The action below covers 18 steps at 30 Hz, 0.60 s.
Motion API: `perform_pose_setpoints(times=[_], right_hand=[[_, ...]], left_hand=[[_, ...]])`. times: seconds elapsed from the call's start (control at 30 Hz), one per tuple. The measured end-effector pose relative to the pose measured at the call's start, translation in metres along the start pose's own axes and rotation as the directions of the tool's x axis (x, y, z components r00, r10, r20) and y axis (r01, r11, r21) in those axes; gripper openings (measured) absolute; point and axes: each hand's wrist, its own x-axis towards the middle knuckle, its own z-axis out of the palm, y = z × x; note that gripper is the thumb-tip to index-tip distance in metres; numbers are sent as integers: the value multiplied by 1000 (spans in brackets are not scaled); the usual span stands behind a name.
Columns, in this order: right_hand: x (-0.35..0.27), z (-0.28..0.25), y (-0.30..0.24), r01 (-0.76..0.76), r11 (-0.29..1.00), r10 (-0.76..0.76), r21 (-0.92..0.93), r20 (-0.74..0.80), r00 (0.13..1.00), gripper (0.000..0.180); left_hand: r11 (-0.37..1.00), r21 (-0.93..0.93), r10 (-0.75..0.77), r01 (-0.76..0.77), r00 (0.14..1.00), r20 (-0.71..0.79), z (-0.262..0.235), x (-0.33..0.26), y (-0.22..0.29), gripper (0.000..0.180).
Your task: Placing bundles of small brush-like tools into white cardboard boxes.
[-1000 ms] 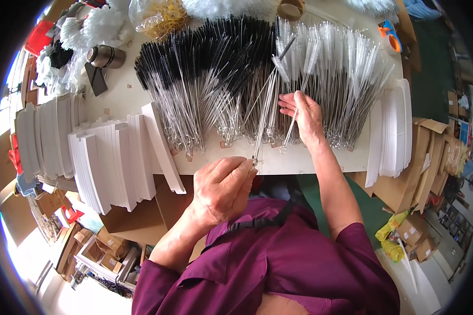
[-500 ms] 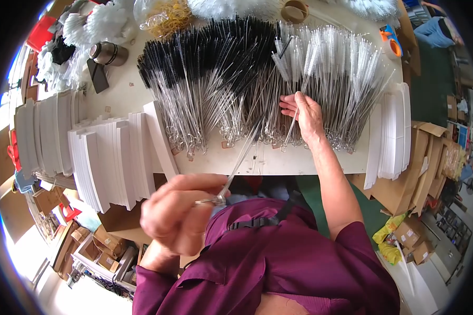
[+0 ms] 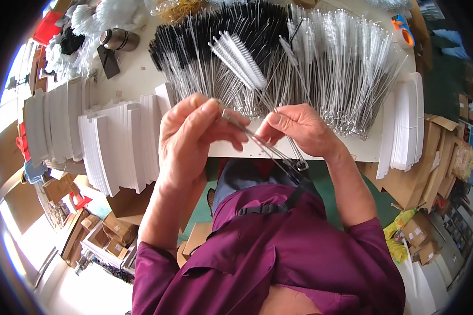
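A: quick q, what's each hand got rn?

B: L hand (image 3: 186, 139) has thumb + fingers pinched on some thin wire stems (image 3: 265, 148), so narrow grip. R hand (image 3: 305, 130) is closed round the stems of a small bunch of white-bristled brushes (image 3: 240, 60).

A: k, & where's that bunch exactly?

B: held up, bristles pointing up-left, in front of the black brushes (image 3: 220, 31) from this cam. Its stems run down thru the R hand. The L hand's stems slant down-right, & the 2 sets cross near the R fingers. Wire loops (image 3: 301, 166) show over the person's waist, but it's cluttered there, can't tell which set each belongs to tbh.

A: what else is on the table (image 3: 134, 76)?

B: big row of loose brushes: black on the L, white brushes (image 3: 347, 47) on the R, bristles at the far side. White strips (image 3: 121, 144) stacked on the L, white stack (image 3: 407, 123) on the R. Far L there's a metal flask (image 3: 119, 40) w/ a dark flat thing (image 3: 108, 62) just beside it. Blue & orange tool (image 3: 403, 31) at the far R, yellow bands (image 3: 178, 9) at the back.
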Motion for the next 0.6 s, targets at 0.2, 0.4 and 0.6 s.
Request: perform_pose_setpoints(times=[0.2, 0.4, 0.6], right_hand=[[-19, 12, 26, -102, 972, 99, 213, 25, 995, 45], [-22, 17, 32, -188, 964, 187, 186, 25, 982, 41], [-27, 19, 37, -231, 965, 233, 124, -2, 972, 36]], left_hand=[[1000, 22, 15, -14, 999, -30, -30, 11, -21, 21], [999, -11, -38, 38, 998, -53, -35, 18, -30, 22], [905, 425, -2, 31, 998, -68, -49, 30, -32, 24]])
